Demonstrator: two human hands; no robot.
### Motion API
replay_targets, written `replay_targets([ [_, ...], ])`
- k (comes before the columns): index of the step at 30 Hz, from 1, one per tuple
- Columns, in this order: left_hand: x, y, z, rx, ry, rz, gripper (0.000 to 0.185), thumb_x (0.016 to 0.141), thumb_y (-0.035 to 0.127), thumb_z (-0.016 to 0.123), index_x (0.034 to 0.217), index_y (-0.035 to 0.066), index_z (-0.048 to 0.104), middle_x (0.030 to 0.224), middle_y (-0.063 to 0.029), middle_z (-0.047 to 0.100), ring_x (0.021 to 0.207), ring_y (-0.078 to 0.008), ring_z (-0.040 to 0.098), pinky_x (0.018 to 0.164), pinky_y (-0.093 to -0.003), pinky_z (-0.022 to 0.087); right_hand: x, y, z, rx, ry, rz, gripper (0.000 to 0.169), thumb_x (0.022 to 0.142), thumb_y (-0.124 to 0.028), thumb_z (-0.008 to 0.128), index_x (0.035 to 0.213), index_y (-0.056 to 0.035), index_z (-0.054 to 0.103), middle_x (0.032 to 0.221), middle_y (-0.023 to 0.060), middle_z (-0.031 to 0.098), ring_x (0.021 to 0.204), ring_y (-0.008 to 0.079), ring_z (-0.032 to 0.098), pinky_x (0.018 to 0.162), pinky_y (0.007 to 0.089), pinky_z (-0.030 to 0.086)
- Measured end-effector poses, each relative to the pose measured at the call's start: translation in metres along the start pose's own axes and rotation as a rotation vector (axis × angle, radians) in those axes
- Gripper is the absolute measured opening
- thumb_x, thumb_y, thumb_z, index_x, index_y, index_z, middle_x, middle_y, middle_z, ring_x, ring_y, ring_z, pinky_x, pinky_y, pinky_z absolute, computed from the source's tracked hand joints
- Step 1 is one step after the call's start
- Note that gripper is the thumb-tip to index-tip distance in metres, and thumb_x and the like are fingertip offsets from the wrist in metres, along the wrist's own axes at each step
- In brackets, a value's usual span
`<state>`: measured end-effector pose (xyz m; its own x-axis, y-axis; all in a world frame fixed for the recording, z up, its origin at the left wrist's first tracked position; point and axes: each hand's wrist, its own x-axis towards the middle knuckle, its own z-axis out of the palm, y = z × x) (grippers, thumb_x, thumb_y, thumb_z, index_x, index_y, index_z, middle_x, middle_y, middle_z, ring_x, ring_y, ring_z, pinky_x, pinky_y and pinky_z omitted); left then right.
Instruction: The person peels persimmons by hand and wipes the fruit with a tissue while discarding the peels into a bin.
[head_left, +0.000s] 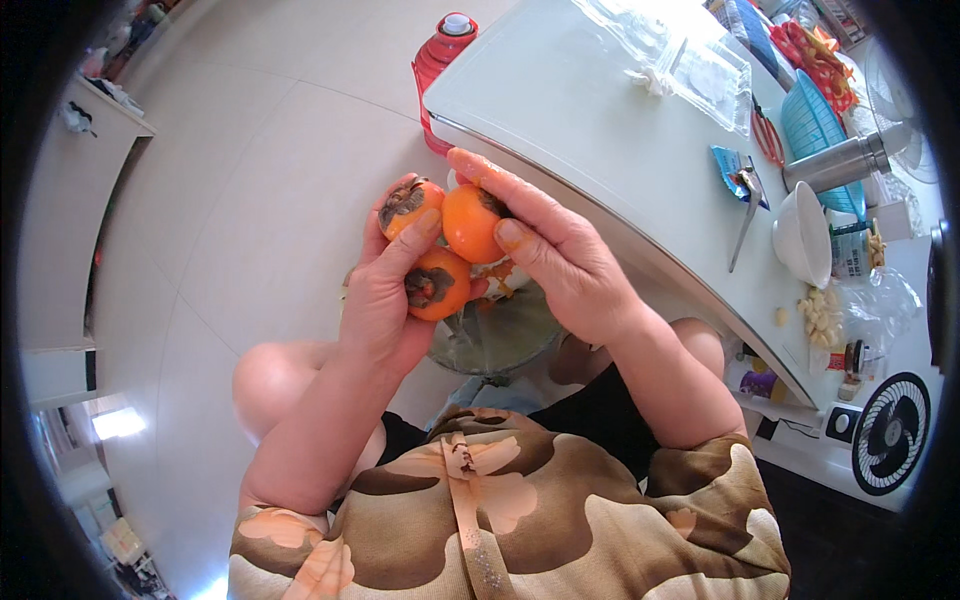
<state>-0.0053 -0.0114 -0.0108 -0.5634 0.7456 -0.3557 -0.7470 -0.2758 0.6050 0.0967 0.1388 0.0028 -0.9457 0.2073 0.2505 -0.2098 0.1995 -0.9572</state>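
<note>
Three orange persimmons are gathered between my two hands above my lap. My left hand (386, 292) grips two of them, an upper persimmon (421, 217) under the thumb and a lower persimmon (450, 277) against the palm, both with brown dried calyxes showing. In my right hand (570, 262) is the third persimmon (469, 225), pinched between thumb and fingers and touching the other two. Orange pulp smears my right fingers and thumb. Below the hands stands a round bin (495, 337) with a greenish inside, partly hidden; whitish scraps with orange pulp show near its top.
At right is a white table (555, 97) with a clear plastic tray (712, 82), red-handled scissors (766, 135), a spoon (744, 225), a white bowl (801, 234), a steel flask (832, 165) and garlic cloves (821, 319). A red bottle (439, 67) stands by its corner; a small fan (892, 433) is lower right.
</note>
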Motion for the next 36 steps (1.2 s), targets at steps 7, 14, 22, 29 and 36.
replay_targets([
  [7,0.01,-0.003,0.0,-0.006,-0.04,-0.021,0.046,0.097,0.02,0.058,0.139,0.022,0.04,0.131,-0.0064,0.049,0.115,-0.0244,0.056,0.078,-0.0453,0.059,0.002,-0.002,-0.004,0.342,0.058,0.078,0.056,0.087,0.003,0.064,0.14,-0.0036,0.045,0.131,0.0094,0.055,0.12,0.0165,0.053,0.103,0.0324,0.044],
  [14,0.009,-0.001,0.0,-0.038,-0.079,-0.042,0.048,0.097,0.017,0.056,0.142,0.019,0.038,0.132,-0.0077,0.049,0.119,-0.0248,0.054,0.089,-0.0456,0.054,0.004,-0.003,-0.012,0.223,0.03,0.092,0.067,0.086,-0.008,0.072,0.143,0.0015,0.038,0.138,0.0142,0.05,0.129,0.0212,0.047,0.108,0.0362,0.04],
  [22,0.005,-0.004,0.0,-0.03,-0.101,-0.003,0.049,0.096,0.015,0.056,0.142,0.015,0.039,0.133,-0.009,0.049,0.12,-0.0237,0.053,0.097,-0.0412,0.05,0.001,-0.007,-0.01,0.205,0.013,0.162,0.076,0.081,-0.012,0.079,0.144,-0.0022,0.04,0.128,0.0096,0.055,0.115,0.0155,0.054,0.103,0.0331,0.043],
  [29,0.008,-0.007,-0.002,0.029,-0.091,-0.03,0.049,0.096,0.018,0.057,0.142,0.014,0.039,0.131,-0.0093,0.051,0.119,-0.0239,0.054,0.095,-0.0406,0.051,-0.003,-0.006,-0.011,0.199,0.037,0.206,0.076,0.078,-0.01,0.081,0.143,-0.0039,0.043,0.112,0.0025,0.052,0.106,0.0115,0.052,0.095,0.0278,0.046],
  [36,0.005,-0.003,-0.005,0.073,-0.137,-0.104,0.051,0.097,0.026,0.057,0.143,0.017,0.037,0.133,-0.009,0.05,0.117,-0.0252,0.056,0.083,-0.0451,0.056,0.001,-0.005,-0.013,0.167,0.071,0.25,0.072,0.078,-0.011,0.081,0.141,-0.0057,0.046,0.108,0.0021,0.05,0.099,0.0109,0.053,0.089,0.0266,0.048],
])
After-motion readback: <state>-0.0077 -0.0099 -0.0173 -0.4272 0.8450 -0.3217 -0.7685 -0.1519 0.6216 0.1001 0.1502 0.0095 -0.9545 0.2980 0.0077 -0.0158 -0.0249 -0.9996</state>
